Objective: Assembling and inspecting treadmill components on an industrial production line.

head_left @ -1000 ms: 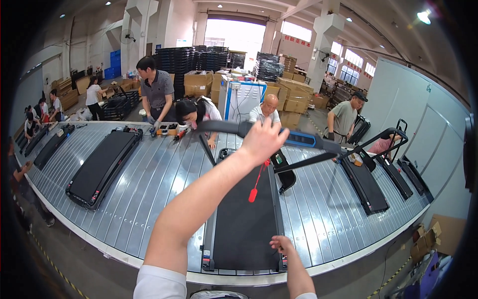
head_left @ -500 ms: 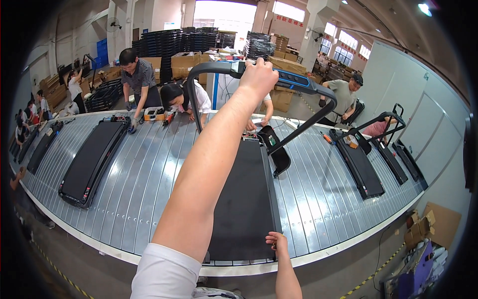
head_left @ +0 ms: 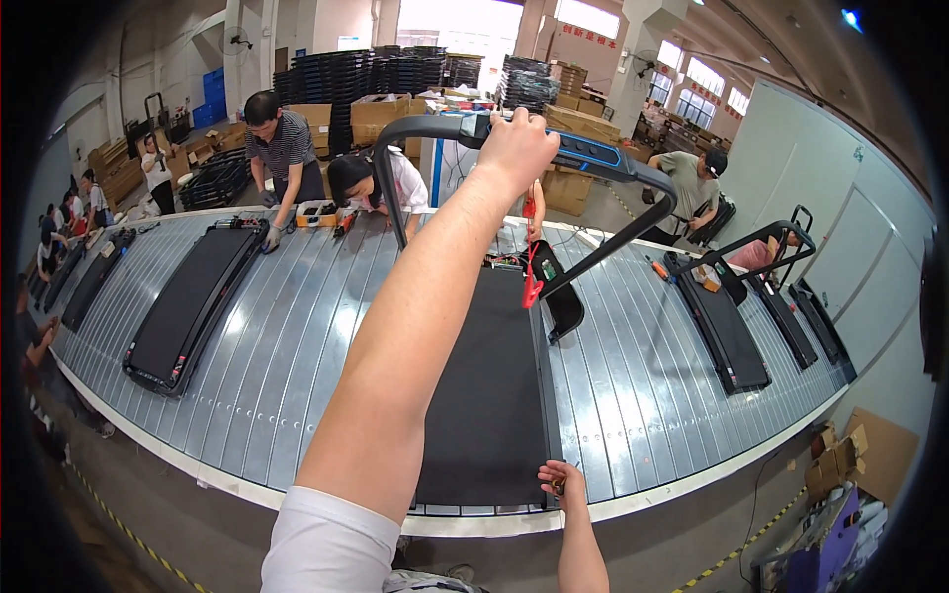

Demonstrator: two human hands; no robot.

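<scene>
Head view | left hand wrapped round treadmill handlebar | right hand at treadmill corner, grip unclear

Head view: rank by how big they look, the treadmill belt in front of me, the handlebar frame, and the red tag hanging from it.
1. Treadmill belt
2. Handlebar frame, raised near the camera, so its rank against the belt is unsure
3. Red tag, clearly smallest

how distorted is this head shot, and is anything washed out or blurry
Head view: strong fisheye, so the slatted conveyor bows into an arc and the corners go black. The doorway at the top is blown out to white by daylight. The left hand on the treadmill handlebar and the right hand look sharp; distant workers look soft.
</scene>
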